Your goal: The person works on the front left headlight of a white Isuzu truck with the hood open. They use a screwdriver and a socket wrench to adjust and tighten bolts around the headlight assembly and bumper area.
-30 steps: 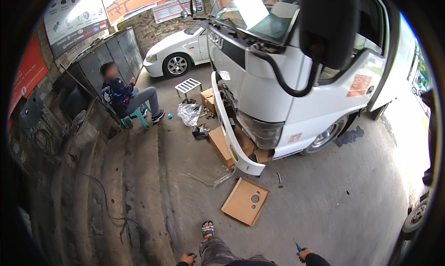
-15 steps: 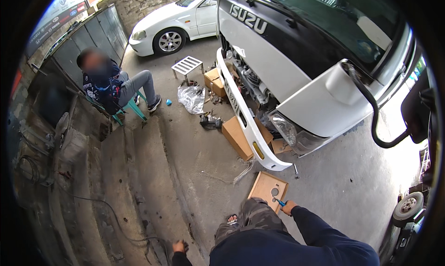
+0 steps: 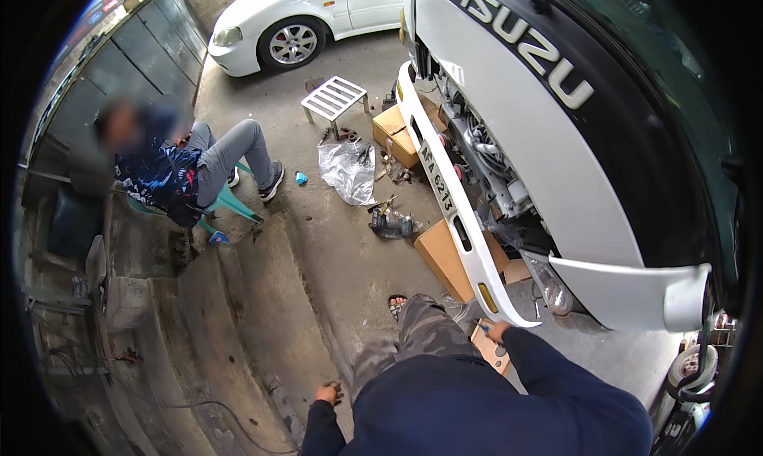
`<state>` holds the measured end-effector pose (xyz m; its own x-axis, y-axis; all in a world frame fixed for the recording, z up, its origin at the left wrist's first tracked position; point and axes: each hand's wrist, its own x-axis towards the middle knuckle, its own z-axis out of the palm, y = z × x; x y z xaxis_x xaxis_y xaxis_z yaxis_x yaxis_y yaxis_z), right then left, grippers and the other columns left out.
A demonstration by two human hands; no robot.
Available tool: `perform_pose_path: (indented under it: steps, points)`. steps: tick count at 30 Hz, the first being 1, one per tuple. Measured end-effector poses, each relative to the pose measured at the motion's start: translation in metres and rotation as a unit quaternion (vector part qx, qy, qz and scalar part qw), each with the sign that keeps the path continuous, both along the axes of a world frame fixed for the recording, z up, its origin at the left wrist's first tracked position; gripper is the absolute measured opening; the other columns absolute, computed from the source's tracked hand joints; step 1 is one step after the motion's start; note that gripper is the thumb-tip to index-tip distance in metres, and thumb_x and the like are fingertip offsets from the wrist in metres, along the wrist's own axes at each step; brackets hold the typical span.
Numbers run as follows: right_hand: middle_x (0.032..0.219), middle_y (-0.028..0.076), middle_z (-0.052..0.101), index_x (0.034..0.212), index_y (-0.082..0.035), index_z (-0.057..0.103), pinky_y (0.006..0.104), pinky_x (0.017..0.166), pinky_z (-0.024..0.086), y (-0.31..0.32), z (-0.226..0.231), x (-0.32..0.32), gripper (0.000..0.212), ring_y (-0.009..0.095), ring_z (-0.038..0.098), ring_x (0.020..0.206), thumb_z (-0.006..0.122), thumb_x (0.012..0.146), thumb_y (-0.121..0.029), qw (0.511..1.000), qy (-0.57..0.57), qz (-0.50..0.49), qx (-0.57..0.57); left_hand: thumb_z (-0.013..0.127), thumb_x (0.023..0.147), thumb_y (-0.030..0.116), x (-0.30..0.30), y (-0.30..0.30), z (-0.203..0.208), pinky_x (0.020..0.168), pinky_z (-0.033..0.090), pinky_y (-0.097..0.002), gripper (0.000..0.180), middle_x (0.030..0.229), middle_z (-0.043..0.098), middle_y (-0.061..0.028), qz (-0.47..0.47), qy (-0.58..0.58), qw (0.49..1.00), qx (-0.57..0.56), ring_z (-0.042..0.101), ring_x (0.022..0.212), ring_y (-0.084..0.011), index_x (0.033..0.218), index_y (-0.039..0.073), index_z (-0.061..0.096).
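Note:
My right hand is closed around a slim blue-handled tool, its exact kind too small to make out. Just beneath that hand lies a flat brown cardboard piece with round holes, partly hidden by my arm and body. My left hand hangs low beside my left leg, above the concrete steps. Its fingers look curled and dark at the tips; whatever is in them, if anything, cannot be made out.
A white truck bumper stands off the truck's opened front, with cardboard boxes behind it. A power drill, clear plastic and a slatted metal stool are on the floor. A person sits on a green chair at left.
My view has shifted forward, toward the truck and bumper. The cardboard piece now shows less, close by the bumper's near end. My right hand still grips the blue-handled tool.

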<state>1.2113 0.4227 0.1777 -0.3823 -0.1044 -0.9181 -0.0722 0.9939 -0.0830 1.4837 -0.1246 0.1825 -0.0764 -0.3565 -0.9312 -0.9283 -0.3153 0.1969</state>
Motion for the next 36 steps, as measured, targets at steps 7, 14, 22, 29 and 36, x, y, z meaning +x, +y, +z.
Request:
perform_pose_path:
  steps: [7, 14, 22, 29, 36]
  points:
    - [0.108, 0.029, 0.071, 0.115, 0.005, 0.068, 0.0451, 0.093, 0.053, -0.175, 0.075, -0.256, 0.05, 0.04, 0.069, 0.105, 0.07, 0.086, -0.037, 0.935, 0.208, -0.235, -0.163, 0.061, 0.097, 0.024, -0.164, -0.129, 0.018, 0.072, 0.055, -0.0424, 0.036, 0.108, 0.07, -0.013, 0.095, 0.086, 0.989, -0.075, 0.068, 0.085, -0.0273, 0.125, 0.001, 0.062]
    - [0.077, 0.016, 0.069, 0.11, 0.004, 0.066, 0.039, 0.055, 0.054, -0.27, 0.036, -0.348, 0.046, 0.026, 0.067, 0.058, 0.072, 0.087, -0.036, 0.902, 0.166, -0.387, -0.099, 0.063, 0.095, 0.022, -0.377, -0.274, -0.025, 0.067, 0.054, -0.043, 0.026, 0.095, 0.072, -0.0088, -0.03, 0.034, 0.999, -0.022, 0.068, 0.072, -0.0231, 0.115, 0.005, 0.069]
    - [0.104, 0.025, 0.073, 0.111, 0.004, 0.071, 0.0419, 0.084, 0.056, -0.347, 0.109, -0.382, 0.046, 0.035, 0.072, 0.095, 0.069, 0.087, -0.035, 0.911, 0.028, -0.408, 0.054, 0.063, 0.097, 0.018, -0.663, -0.418, 0.01, 0.063, 0.052, -0.036, 0.031, 0.097, 0.07, -0.0099, -0.078, 0.188, 0.978, -0.044, 0.068, 0.074, -0.0216, 0.122, 0.0, 0.063]
    - [0.088, 0.019, 0.072, 0.109, 0.003, 0.071, 0.0401, 0.068, 0.055, -0.406, 0.116, -0.485, 0.043, 0.03, 0.071, 0.074, 0.069, 0.088, -0.035, 0.889, 0.109, -0.444, 0.011, 0.064, 0.096, 0.019, -0.853, -0.446, -0.006, 0.05, 0.045, -0.0333, 0.028, 0.09, 0.067, -0.0065, -0.143, 0.18, 0.973, 0.015, 0.065, 0.065, -0.0181, 0.118, 0.001, 0.064]
    - [0.101, 0.025, 0.073, 0.116, 0.005, 0.069, 0.0384, 0.078, 0.055, -0.415, 0.065, -0.591, 0.056, 0.031, 0.073, 0.088, 0.073, 0.085, -0.041, 0.868, 0.049, -0.494, 0.008, 0.066, 0.095, 0.021, -0.956, -0.429, -0.016, 0.052, 0.049, -0.0352, 0.031, 0.092, 0.071, -0.0093, -0.289, 0.179, 0.94, -0.013, 0.068, 0.067, -0.021, 0.117, 0.0, 0.067]
